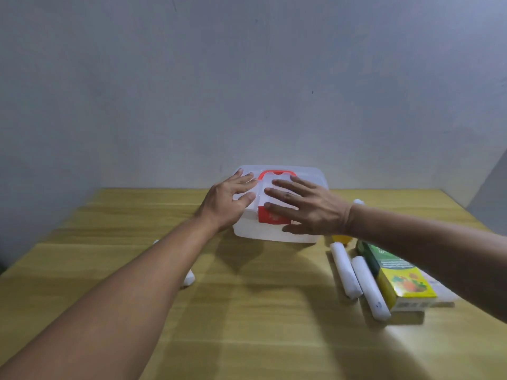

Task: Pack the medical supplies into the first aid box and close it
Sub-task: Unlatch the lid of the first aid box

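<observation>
A translucent white first aid box with a red handle and a red front latch stands shut at the far middle of the wooden table. My left hand lies over the lid's left side, fingers spread. My right hand lies flat over the lid's right side and front, fingers apart. Neither hand grips anything. Two white bandage rolls lie to the right of the box beside a green and yellow carton. A small yellow item peeks out under my right wrist.
The wooden table runs to a grey wall at the back. A white item shows partly from under my left forearm. Another white piece sits behind my right wrist. A pale flat packet lies under the carton.
</observation>
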